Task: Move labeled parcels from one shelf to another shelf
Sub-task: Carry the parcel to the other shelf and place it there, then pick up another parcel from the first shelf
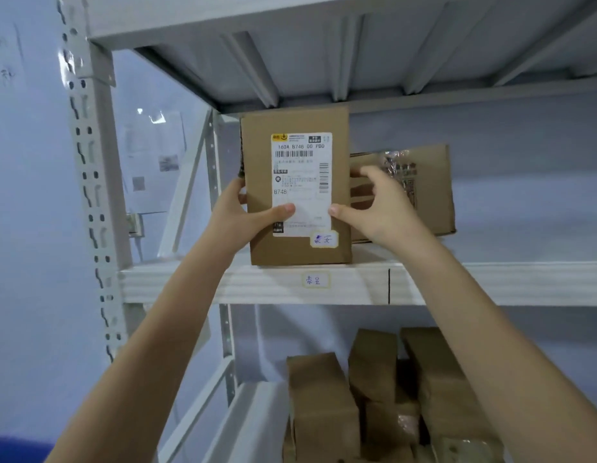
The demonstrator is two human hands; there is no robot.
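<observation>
A brown cardboard parcel (295, 121) with a white shipping label stands upright on the front edge of the white middle shelf (491, 282). My left hand (238, 217) grips its left side, thumb on the label. My right hand (379, 203) holds its right edge, thumb on the front. A small handwritten sticker is on the parcel's lower right corner, and a similar one is on the shelf edge below it.
A second cardboard box (431, 202) sits behind my right hand on the same shelf. Several brown parcels (374, 389) stand on the lower shelf. The grey rack upright (90, 182) is at left, and the upper shelf's underside (357, 55) hangs close above.
</observation>
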